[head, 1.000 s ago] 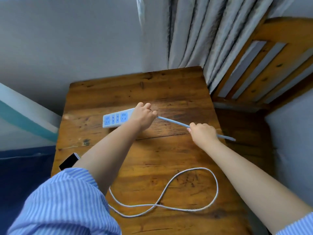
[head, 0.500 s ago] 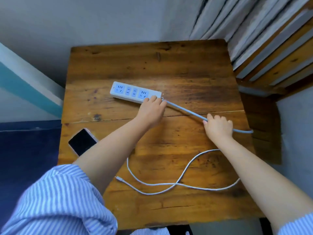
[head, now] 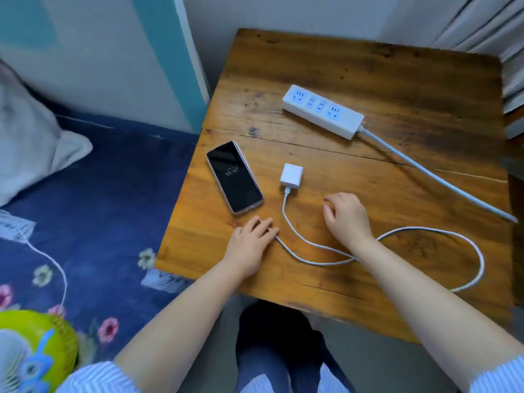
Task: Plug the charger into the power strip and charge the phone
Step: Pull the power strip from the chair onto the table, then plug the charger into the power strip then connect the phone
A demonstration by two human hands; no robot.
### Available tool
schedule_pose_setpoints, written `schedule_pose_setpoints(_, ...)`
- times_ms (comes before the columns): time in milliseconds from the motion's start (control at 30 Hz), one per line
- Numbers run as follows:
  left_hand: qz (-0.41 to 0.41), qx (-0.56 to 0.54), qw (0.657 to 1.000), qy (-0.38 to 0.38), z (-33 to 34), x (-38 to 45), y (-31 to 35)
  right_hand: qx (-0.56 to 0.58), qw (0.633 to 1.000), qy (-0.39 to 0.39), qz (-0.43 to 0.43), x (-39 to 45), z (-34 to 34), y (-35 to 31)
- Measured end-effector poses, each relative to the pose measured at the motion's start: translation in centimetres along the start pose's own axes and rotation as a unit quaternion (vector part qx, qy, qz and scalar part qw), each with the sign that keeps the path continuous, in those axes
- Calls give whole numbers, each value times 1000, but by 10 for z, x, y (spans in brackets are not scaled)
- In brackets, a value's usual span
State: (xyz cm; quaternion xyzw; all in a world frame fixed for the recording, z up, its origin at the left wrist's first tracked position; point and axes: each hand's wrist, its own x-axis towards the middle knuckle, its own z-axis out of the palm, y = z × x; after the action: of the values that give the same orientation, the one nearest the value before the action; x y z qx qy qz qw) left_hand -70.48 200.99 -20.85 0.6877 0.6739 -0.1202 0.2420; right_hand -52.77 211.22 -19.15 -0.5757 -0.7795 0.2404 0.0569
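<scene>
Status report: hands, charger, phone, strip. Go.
Left hand on the cable end, grip unclear; right hand open, empty. Charger unplugged, beside phone. Power strip sockets free. No obstruction.

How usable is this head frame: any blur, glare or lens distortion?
Head view: the centre is sharp, and the phone screen reads 15:47 without glare; soft daylight sheen on the table; the table edges bow from the wide-angle lens; the pillow and green object at left are smeared.
</scene>
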Motion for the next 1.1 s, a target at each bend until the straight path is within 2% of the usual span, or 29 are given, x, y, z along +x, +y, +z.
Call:
schedule_pose_setpoints(33,5,6,1000,21,4,-2,-3,3,1000,-3,-2,4,5,-9)
schedule_pose_setpoints(133,70,67,984,148,1,-9,-7,24,999,-17,14,25,14,-33)
schedule_pose_setpoints(167,99,79,978,164,-2,-12,-10,30,999,-23,32,33,17,-40)
schedule_pose_setpoints(233,104,48,975,192,2,-17,-24,36,995,-30,87,48,26,-56)
schedule_pose_setpoints(300,82,-74,982,151,5,-25,-39,52,985,-15,162,60,36,-71)
schedule_pose_setpoints(367,-8,-248,965,89,8,-29,-59,60,973,12,225,69,45,-83)
schedule_pose_setpoints(433,-96,-442,887,88,3,-29,-75,83,960,24,267,75,48,-89)
schedule_pose_setpoints(500,-159,-594,781,105,-10,-26,-89,138,943,19,302,77,46,-95)
schedule_pose_setpoints(567,-181,-713,671,91,-23,-19,-99,171,937,10,304,74,41,-98)
schedule_pose_setpoints(600,-182,-747,634,88,-29,-15,-101,172,940,12,294,72,37,-99)
schedule_pose_setpoints(633,-175,-763,616,88,-37,-10,-100,170,943,21,285,69,30,-99)
schedule_pose_setpoints(700,-161,-756,625,107,-49,-1,-94,165,950,33,265,66,21,-98)
schedule_pose_setpoints(800,-136,-693,692,152,-67,17,-76,138,962,50,231,60,-2,-93)
schedule_pose_setpoints(900,-103,-644,734,189,-91,36,-55,108,974,72,185,54,-27,-80)
schedule_pose_setpoints(1100,-71,-598,762,239,-134,69,-12,49,985,81,144,61,-78,-46)
